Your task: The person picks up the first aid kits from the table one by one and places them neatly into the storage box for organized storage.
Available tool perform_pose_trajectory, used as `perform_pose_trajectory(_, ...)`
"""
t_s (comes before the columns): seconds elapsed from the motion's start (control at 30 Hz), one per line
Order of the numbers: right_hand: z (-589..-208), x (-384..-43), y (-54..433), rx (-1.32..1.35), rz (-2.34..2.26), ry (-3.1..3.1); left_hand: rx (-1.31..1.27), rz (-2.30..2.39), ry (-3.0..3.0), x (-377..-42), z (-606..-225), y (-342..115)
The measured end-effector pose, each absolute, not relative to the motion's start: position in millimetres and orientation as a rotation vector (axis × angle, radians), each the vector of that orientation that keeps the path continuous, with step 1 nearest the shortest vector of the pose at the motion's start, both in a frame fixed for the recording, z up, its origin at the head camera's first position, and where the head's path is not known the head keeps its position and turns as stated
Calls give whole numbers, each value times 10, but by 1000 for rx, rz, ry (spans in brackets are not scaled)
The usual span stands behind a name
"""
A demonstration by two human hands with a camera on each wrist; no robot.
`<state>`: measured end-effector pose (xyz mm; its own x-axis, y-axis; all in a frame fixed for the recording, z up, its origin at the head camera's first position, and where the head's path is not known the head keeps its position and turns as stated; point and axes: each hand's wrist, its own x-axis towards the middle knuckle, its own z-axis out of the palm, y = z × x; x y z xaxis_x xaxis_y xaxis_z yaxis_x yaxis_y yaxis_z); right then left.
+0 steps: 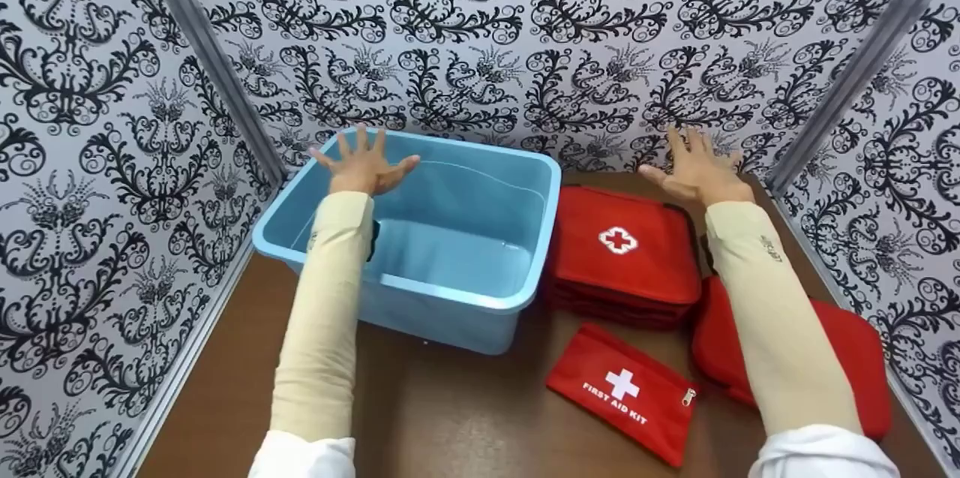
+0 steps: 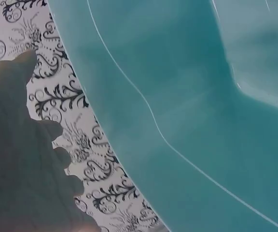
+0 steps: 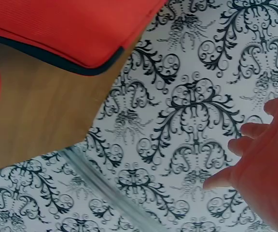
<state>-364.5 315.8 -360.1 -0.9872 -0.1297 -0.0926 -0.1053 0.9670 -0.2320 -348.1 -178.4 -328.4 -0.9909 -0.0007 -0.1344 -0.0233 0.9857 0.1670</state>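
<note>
Fingers spread, my left hand hovers over the far left part of a blue plastic tub, holding nothing. The tub's inner wall fills much of the left wrist view. My right hand is held out past the square red first aid bag, its fingers spread and empty. In front of that bag lies a flat red first aid pouch with a white cross and a zipper pull. A rounded red case at the right is partly hidden beneath my right forearm.
A brown wooden tabletop bears the tub and the red bags. Patterned black-and-white panels stand at the back and both sides, joined by grey metal posts in the corners.
</note>
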Motion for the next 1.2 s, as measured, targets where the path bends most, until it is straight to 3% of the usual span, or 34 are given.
perform_pose_trajectory(0.8,-4345,-3443,3399,78,-561,2783,-292,444,2629,-3180,-3201,-2605)
perform_pose_trajectory(1.2,-4744,-3408,3489,120,-870,2699,-166,570,2582,-3109,-3267,-2941)
